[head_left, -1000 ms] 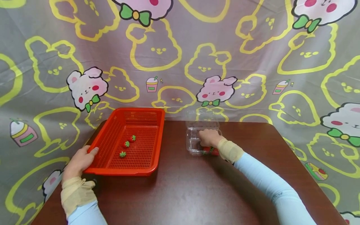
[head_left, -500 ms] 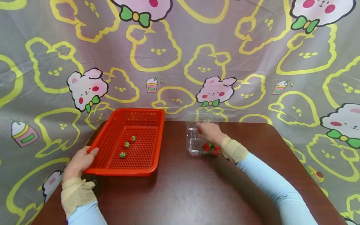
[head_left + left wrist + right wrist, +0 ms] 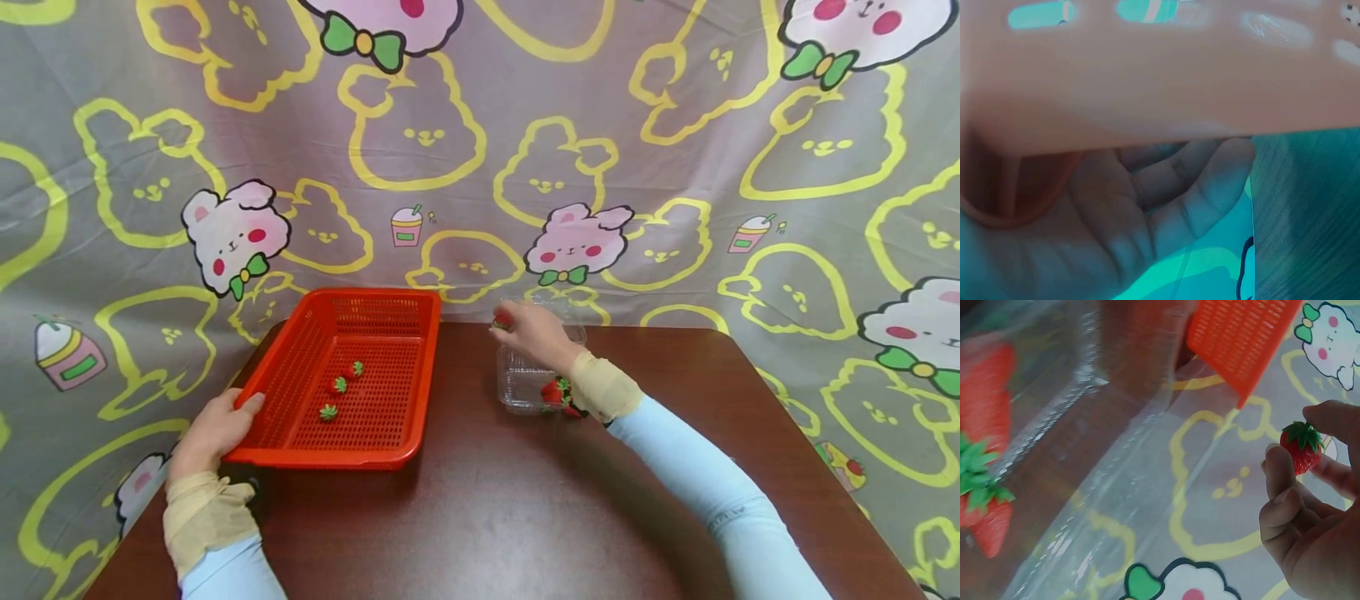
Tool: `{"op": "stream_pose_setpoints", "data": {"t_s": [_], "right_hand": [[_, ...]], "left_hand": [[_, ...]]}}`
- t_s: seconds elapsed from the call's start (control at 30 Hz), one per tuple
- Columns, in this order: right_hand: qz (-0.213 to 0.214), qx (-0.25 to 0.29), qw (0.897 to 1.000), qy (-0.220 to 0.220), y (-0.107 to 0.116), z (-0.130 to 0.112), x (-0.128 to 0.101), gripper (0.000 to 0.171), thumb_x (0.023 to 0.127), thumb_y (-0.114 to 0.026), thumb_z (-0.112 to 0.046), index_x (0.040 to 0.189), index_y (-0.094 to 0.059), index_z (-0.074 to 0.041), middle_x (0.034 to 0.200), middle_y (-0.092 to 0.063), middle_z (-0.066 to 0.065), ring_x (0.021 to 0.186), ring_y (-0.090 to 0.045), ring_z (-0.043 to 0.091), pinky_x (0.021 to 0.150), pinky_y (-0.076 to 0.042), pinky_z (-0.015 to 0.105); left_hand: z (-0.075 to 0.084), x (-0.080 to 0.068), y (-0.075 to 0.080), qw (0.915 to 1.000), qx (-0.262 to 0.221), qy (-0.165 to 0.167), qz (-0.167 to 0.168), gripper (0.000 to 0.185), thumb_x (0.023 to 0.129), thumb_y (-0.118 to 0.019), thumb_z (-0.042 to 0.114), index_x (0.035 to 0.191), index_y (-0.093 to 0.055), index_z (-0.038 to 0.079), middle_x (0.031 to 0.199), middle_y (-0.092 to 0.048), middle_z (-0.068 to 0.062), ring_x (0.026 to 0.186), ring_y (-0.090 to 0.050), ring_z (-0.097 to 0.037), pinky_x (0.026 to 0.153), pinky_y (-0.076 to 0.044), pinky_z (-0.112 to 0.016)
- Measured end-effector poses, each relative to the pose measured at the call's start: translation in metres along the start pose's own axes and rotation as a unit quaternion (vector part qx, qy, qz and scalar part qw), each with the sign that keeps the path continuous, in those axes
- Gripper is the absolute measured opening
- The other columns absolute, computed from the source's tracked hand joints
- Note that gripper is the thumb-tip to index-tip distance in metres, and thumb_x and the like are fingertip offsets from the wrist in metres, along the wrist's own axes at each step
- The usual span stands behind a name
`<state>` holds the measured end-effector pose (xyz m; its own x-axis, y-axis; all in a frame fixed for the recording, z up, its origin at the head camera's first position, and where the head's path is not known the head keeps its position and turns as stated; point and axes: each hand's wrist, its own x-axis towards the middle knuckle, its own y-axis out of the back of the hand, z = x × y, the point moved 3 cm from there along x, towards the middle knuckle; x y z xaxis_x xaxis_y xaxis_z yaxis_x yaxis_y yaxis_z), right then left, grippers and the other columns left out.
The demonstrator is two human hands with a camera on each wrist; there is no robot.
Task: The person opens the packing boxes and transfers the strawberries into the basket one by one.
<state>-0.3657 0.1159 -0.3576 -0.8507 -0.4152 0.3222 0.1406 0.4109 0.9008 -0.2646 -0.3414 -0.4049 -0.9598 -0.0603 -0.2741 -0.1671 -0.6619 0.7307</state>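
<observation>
Brown table [image 3: 525, 517] (cartoon backdrop [image 3: 465, 150] behind) — right hand [image 3: 534, 333] pinches strawberry [image 3: 502, 321], left hand [image 3: 213, 433] grips basket [image 3: 360, 454].

The head view looks down from above at the dark brown wooden table [image 3: 510, 508]. Both wrist views sit very close, and all share the red plastic mesh basket [image 3: 352, 379] [image 3: 1160, 69] [image 3: 1241, 337].

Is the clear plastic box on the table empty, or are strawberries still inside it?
Not empty: the clear plastic box holds red strawberries at its near end.
</observation>
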Motion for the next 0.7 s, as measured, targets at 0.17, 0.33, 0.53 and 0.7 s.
{"op": "stream_pose_setpoints", "data": {"t_s": [0.17, 0.33, 0.53, 0.7], "right_hand": [[0.001, 0.017, 1.0, 0.022, 0.0, -0.014, 0.019, 0.028, 0.089, -0.071, -0.026, 0.11, -0.064, -0.009, 0.09, -0.068, 0.004, 0.076, -0.059, 0.019, 0.069, -0.052, 0.035], [-0.016, 0.02, 0.999, 0.02, -0.002, -0.027, 0.038, 0.031, 0.09, -0.069, -0.029, 0.113, -0.065, -0.009, 0.09, -0.07, 0.005, 0.073, -0.061, 0.019, 0.069, -0.051, 0.034], [-0.046, 0.047, 0.998, -0.011, -0.004, -0.04, 0.06, 0.033, 0.091, -0.068, -0.037, 0.113, -0.062, -0.014, 0.084, -0.063, 0.001, 0.072, -0.055, 0.018, 0.065, -0.046, 0.031], [-0.052, 0.064, 0.997, -0.003, -0.005, -0.052, 0.076, 0.029, 0.091, -0.068, -0.032, 0.11, -0.062, -0.011, 0.085, -0.064, 0.002, 0.072, -0.055, 0.017, 0.067, -0.045, 0.03]], "left_hand": [[-0.001, 0.001, 0.0, 1.0, -0.001, 0.004, 0.001, 0.065, 0.104, -0.031, 0.044, 0.138, -0.032, -0.011, 0.119, -0.051, -0.031, 0.099, -0.055, -0.036, 0.081, -0.044, -0.044], [0.0, 0.001, 0.0, 0.9999, -0.007, 0.008, -0.001, 0.065, 0.104, -0.031, 0.044, 0.138, -0.032, -0.011, 0.118, -0.052, -0.03, 0.099, -0.055, -0.035, 0.079, -0.044, -0.041], [0.001, 0.0, 0.0, 0.9999, -0.007, 0.011, -0.001, 0.066, 0.104, -0.031, 0.043, 0.14, -0.029, -0.013, 0.123, -0.049, -0.032, 0.103, -0.053, -0.039, 0.084, -0.044, -0.048], [0.0, 0.001, -0.001, 0.9999, -0.008, 0.008, -0.002, 0.065, 0.105, -0.031, 0.042, 0.141, -0.028, -0.012, 0.123, -0.049, -0.032, 0.103, -0.053, -0.039, 0.085, -0.044, -0.048]]}}
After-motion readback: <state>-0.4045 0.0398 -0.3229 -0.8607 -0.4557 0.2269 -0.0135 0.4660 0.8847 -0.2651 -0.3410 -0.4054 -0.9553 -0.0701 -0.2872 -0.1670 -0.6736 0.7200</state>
